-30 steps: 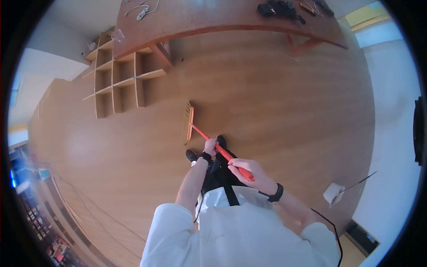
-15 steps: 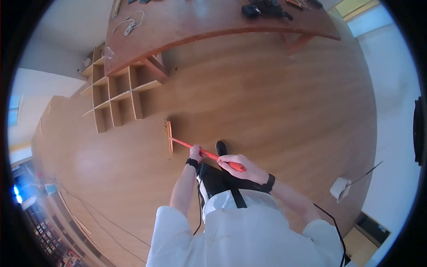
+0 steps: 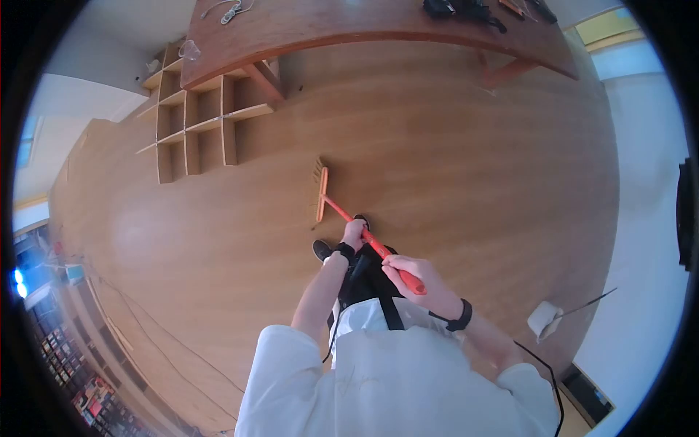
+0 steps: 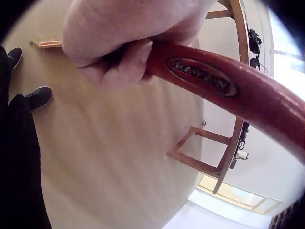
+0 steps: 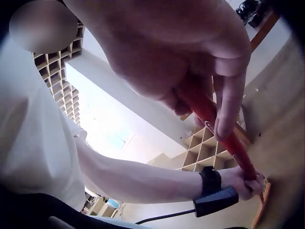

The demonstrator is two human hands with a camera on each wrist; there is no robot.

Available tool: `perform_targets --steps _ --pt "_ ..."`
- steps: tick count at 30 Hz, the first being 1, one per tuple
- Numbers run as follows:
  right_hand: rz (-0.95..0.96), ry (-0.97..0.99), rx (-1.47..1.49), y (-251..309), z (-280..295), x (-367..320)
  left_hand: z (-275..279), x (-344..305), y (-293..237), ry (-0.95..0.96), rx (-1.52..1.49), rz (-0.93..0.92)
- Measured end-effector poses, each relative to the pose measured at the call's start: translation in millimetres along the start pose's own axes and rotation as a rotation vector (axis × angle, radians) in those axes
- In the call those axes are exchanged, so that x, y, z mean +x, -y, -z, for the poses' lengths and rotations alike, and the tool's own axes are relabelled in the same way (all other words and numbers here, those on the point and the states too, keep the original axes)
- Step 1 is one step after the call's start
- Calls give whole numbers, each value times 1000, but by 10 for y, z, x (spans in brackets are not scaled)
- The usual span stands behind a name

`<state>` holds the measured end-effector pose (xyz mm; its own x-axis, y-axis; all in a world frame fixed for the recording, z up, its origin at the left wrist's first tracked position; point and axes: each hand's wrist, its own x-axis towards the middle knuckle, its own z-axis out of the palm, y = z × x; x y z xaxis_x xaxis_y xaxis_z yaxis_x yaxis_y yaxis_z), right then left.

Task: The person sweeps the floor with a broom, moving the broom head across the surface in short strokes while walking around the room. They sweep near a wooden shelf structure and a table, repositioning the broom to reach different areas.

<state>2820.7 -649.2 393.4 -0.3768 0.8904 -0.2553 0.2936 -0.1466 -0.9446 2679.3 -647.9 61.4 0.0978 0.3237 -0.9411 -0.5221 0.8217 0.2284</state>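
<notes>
A broom with a red handle point(image 3: 376, 246) slants from my body down to its orange head point(image 3: 322, 191), whose bristles face left at the floor. My left hand point(image 3: 354, 233) grips the handle partway down; in the left wrist view its fingers point(image 4: 124, 67) wrap round the red shaft beside an oval label. Near the top end, my right hand point(image 3: 421, 280) holds the handle, fingers curled round it in the right wrist view. The broom head lies just ahead of my shoes point(image 3: 322, 250).
A reddish-brown table point(image 3: 320, 25) stands ahead with cables and black items on it. Left of it, a wooden cubby shelf point(image 3: 186, 124) sits on the floor. A white bin point(image 3: 543, 320) with a thin rod is by the right wall. Cables point(image 3: 156, 339) trail over the floor at left.
The broom head swung out to the left half a second ago, and now is back to the right, in front of my feet. Both hands keep their hold on the handle.
</notes>
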Motion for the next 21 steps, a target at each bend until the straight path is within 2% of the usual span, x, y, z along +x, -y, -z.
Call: perform_targets --steps 1,6,9,12,13,15,19,20,21 --pt "-8 4 -25 17 25 -11 -46 -29 9 48 1 -29" --pt "8 11 -85 231 74 53 -137 -317 -179 -11 -19 -5" --pt "-20 34 -96 348 131 72 -104 -515 -292 26 -54 12" --pt "-38 59 -100 358 139 78 -11 -626 -354 -57 -66 -102" --pt "-33 45 -58 335 127 67 39 -590 -331 -62 -70 -97" --pt "-27 44 -17 285 115 79 123 -500 -320 -229 -40 -156" --pt "48 65 53 83 93 90 340 -300 -251 -239 19 -132" --pt "82 76 65 27 109 84 498 24 -75 -230 45 -149" --pt "73 84 63 -8 132 68 427 -55 -84 -233 38 -140"
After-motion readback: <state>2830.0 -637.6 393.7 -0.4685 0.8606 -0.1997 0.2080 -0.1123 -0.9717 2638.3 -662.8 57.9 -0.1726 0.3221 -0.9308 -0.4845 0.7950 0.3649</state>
